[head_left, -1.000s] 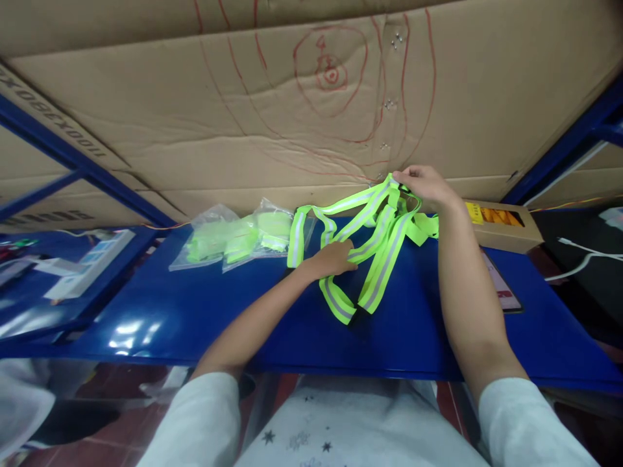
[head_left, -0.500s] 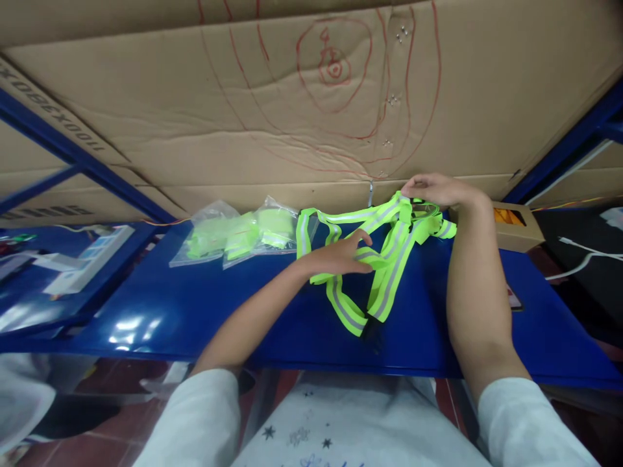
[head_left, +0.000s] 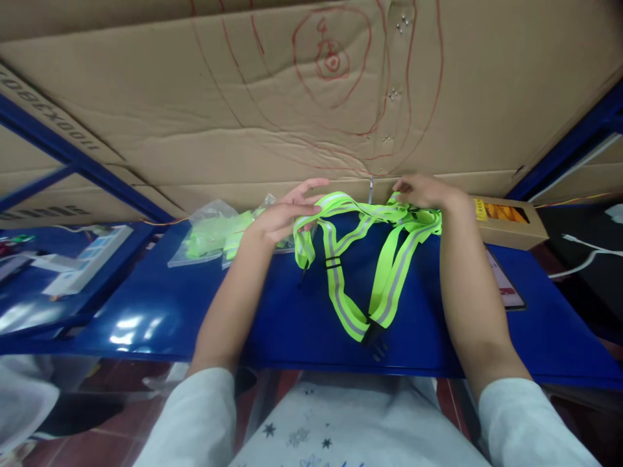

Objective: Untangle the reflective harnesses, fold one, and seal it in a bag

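Note:
A fluorescent yellow-green reflective vest (head_left: 396, 272), made of straps with silver-grey stripes, lies partly raised above the blue table. My left hand (head_left: 280, 219) is at the vest's left end, with a strap between its thumb and lower fingers. Its upper fingers stretch out apart from the strap. At the back right, my right hand (head_left: 421, 190) pinches the vest's upper edge; its fingertips are partly hidden. A black buckle (head_left: 374, 332) joins the lower straps near the table's front, and a black slider (head_left: 333, 263) sits on the middle strap.
Clear bags of yellow-green straps (head_left: 207, 239) lie left of my left hand. A cardboard box with a window (head_left: 516, 227) and a phone-like device (head_left: 509, 285) are by my right forearm. Cardboard (head_left: 195, 130) walls off the back. A white power strip (head_left: 90, 259) lies far left.
My left hand has moved left and back from the middle straps to the vest's left end, lifting a strap there. My right hand stays on the upper edge, shifted slightly left.

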